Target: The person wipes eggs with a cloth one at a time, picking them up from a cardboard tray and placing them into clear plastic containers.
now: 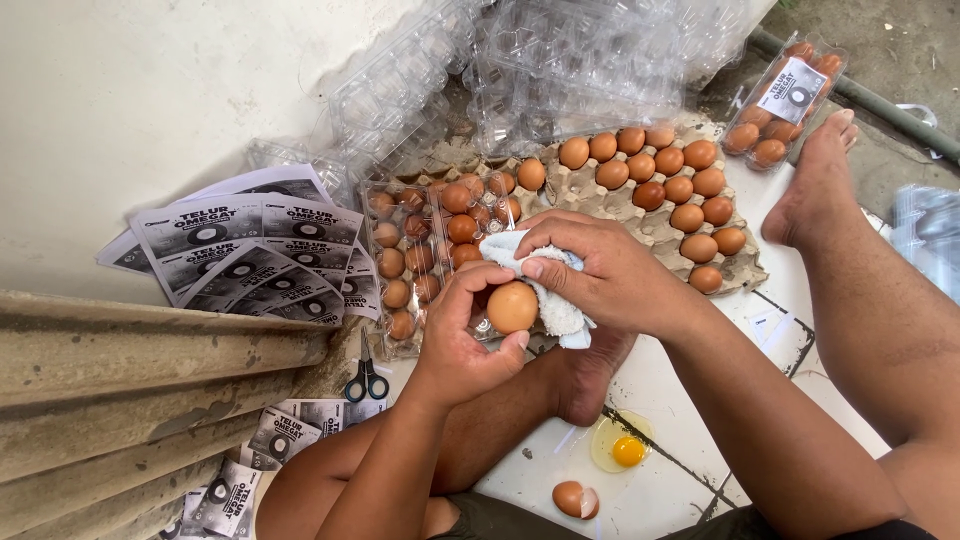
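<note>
Wiping step: left hand (470, 335) gripped a brown egg (513, 307) at frame centre; right hand (600, 270) pinched a white cloth (555, 305) against it. Likely next: a steady, gentle set-down into the clear carton (400, 255) just left. Floor (660, 390) white-tiled, with a broken egg (620, 445) and scissors (366, 378); paper tray (650, 225) upper right.

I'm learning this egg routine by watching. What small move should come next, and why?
Probably turn the brown egg slightly in the left hand, so the white cloth in the right hand reaches an unwiped side; the cloth touches only its right side.
</note>
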